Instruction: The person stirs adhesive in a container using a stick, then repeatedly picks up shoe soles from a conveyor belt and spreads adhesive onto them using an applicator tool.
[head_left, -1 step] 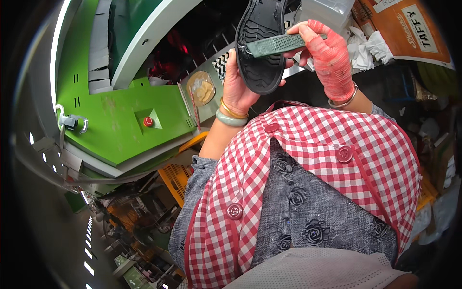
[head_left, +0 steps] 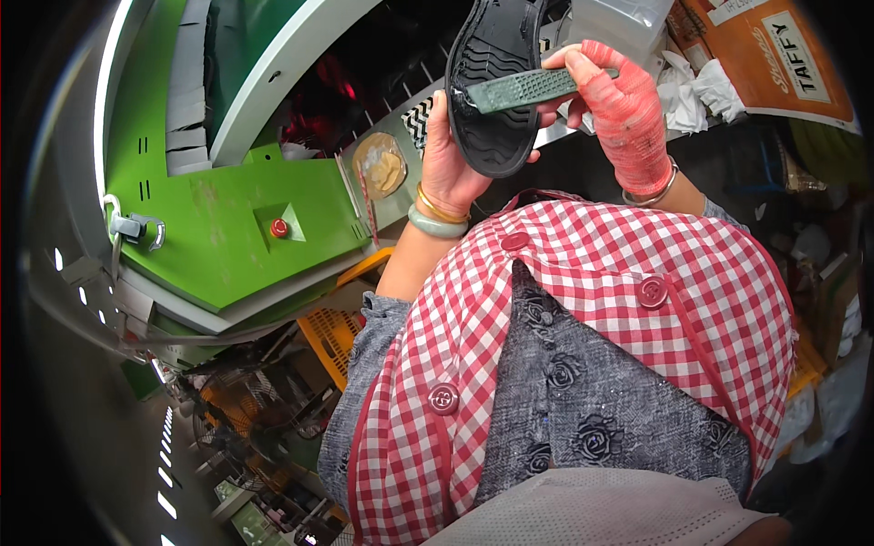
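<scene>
My left hand [head_left: 448, 173] is closed round the edges of a black ribbed shoe sole [head_left: 496, 144], thumb on the left edge and fingertips at the right. The sole is held up with its wavy-patterned face toward me, its far end cut off by the picture's top. My right hand [head_left: 626, 118], wrapped in a red bandage-like covering, pinches a flat green brush [head_left: 521, 91] with a dotted grip. Its tip lies at the sole's left edge, where a small whitish glossy patch shows. Bristles are hard to make out.
A green machine [head_left: 228, 218] with a red button [head_left: 279, 227] stands at left. Beside my left hand is a round tan-stained dish [head_left: 380, 166]. A clear plastic box [head_left: 619, 23], crumpled white paper [head_left: 678, 96] and an orange carton [head_left: 774, 55] are at the back right.
The green brush has shifted very slightly toward me along the sole. Both grips stay the same.
</scene>
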Demonstrator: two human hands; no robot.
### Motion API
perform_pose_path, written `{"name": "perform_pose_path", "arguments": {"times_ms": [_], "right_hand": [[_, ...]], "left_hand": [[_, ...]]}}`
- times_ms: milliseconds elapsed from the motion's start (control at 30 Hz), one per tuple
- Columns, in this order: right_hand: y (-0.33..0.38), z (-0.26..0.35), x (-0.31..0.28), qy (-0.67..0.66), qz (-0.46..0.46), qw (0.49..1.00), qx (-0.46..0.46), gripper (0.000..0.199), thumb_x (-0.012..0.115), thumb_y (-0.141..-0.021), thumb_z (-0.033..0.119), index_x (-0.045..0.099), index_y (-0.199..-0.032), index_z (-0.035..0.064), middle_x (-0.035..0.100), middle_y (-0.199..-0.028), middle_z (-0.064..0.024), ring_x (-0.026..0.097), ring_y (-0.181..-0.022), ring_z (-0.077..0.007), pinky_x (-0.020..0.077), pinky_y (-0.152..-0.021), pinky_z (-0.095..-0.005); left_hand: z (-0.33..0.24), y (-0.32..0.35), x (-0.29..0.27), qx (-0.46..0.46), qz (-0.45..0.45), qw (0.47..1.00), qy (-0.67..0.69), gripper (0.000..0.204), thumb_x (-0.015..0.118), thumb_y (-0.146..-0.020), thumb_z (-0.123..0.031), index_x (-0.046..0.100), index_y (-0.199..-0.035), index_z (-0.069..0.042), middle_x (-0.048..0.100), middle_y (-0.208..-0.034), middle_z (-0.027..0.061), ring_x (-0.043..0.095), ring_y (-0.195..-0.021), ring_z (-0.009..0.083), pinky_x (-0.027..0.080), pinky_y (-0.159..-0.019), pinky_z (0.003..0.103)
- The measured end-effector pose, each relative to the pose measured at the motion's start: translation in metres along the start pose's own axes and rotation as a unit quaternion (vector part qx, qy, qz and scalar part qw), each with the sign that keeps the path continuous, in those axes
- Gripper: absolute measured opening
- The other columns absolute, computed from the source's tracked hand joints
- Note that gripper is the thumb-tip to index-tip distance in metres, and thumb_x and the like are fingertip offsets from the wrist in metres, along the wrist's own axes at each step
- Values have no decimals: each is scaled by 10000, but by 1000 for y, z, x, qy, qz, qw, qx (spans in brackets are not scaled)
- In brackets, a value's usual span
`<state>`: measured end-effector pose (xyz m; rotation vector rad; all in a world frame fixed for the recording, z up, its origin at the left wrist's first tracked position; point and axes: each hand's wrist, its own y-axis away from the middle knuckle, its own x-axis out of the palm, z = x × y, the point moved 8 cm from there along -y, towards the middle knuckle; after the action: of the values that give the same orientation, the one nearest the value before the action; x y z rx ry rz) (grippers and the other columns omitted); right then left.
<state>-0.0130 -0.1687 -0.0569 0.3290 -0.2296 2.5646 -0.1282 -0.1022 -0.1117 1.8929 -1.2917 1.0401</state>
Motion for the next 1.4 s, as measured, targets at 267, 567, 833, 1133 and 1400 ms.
{"name": "perform_pose_path", "arguments": {"times_ms": [267,567,833,1133,1400], "right_hand": [[16,-7,10,76,46,994,67,215,511,-894,228,642,-865,59,592,-639,-7,426,-461,-25,355,-457,-163],[-5,2,34,98,213,966,106,254,495,-907,257,600,-958,32,616,-843,-37,641,-687,-92,417,-485,-155],[-22,-11,52,82,231,930,272,225,534,-882,234,598,-919,22,639,-711,-65,541,-499,-54,398,-456,-156],[-31,-17,39,128,256,908,305,252,546,-872,262,605,-923,23,639,-678,-74,532,-484,-60,386,-444,-143],[-38,-9,32,139,277,909,277,251,559,-862,219,605,-928,-18,631,-807,-75,615,-588,-96,413,-445,-152]], "left_hand": [[1,6,-17,9,-62,996,65,642,311,-870,-598,439,-1236,-86,550,-1123,146,591,-929,292,538,-630,444],[6,7,-14,-47,-23,999,8,727,174,-869,-624,416,-1250,-53,581,-1042,174,622,-759,333,509,-499,318],[11,3,-26,-108,34,991,69,638,216,-871,-601,432,-1236,-125,592,-982,141,604,-566,349,415,-353,314],[3,11,-27,-146,117,979,79,406,329,-909,-445,509,-1149,-171,586,-1106,61,617,-786,227,517,-574,358],[6,5,-35,-211,-8,976,56,588,325,-881,-529,535,-1112,-30,632,-853,149,543,-439,253,378,-300,292]]}}
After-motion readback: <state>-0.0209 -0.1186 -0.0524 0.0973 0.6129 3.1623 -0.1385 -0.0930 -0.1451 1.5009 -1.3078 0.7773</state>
